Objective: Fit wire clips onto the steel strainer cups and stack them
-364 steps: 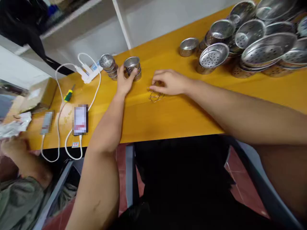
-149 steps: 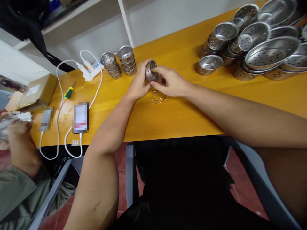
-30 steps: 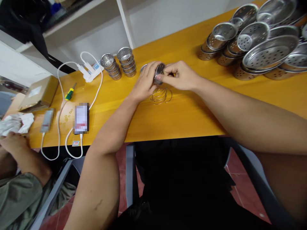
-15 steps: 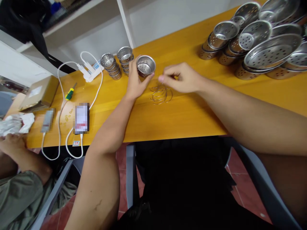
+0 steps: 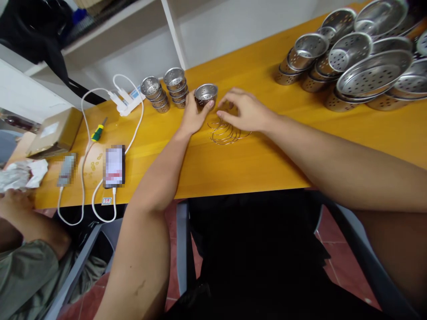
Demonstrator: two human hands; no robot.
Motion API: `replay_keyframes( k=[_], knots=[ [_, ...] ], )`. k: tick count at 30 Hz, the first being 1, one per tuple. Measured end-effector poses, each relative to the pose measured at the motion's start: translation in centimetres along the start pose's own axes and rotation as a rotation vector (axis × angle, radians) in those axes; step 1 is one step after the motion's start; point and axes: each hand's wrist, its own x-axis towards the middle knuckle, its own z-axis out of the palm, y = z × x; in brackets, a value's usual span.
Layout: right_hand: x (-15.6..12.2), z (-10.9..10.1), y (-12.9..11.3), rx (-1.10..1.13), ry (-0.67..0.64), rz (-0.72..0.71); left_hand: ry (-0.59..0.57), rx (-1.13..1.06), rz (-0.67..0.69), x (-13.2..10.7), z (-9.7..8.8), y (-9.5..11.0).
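My left hand (image 5: 194, 114) is wrapped round the side of a small perforated metal cup (image 5: 206, 90), thumb toward its front. The cup's open mouth faces up, tipped a little toward me. To its right, my right hand (image 5: 245, 109) hovers with curved fingers and the thumb apart; I see nothing between them. Just below that hand, loose coils of thin wire (image 5: 227, 135) lie on the yellow wooden table (image 5: 240, 169), partly hidden by it. Behind my left hand stand two stacks of similar cups, a left stack (image 5: 154, 93) and a right stack (image 5: 175, 84).
Perforated metal bowls (image 5: 373, 73) and cups are stacked at the back right. Leftward lie a power strip (image 5: 131, 102) with white cables, a screwdriver (image 5: 98, 132), a phone (image 5: 114, 166), small rings (image 5: 93, 166) and a cardboard box (image 5: 56, 133). Another person's hand (image 5: 15, 200) rests at the far left.
My right hand has shifted slightly left toward the cup, and its fingers have spread from a near pinch. The cup has tilted and sits slightly lower. The wire coils have spread rightward.
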Motion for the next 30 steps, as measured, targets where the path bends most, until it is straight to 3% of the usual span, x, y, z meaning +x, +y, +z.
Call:
replay_keyframes(
  k=[3, 12, 20, 30],
  knots=[
    [0.2, 0.6, 1.4, 0.042, 0.026, -0.005, -0.027, -0.01, -0.069, 0.0, 0.2, -0.8],
    [0.4, 1.1, 2.8, 0.152, -0.003, 0.003, -0.055, 0.019, -0.069, -0.1, -0.4, -0.2],
    [0.4, 1.3, 2.7, 0.162, -0.004, -0.058, -0.133, -0.031, -0.053, -0.2, 0.3, -2.7],
    [0.2, 0.6, 2.7, 0.125, -0.039, -0.053, -0.215, -0.023, -0.039, 0.0, -0.8, -0.2]
  ],
)
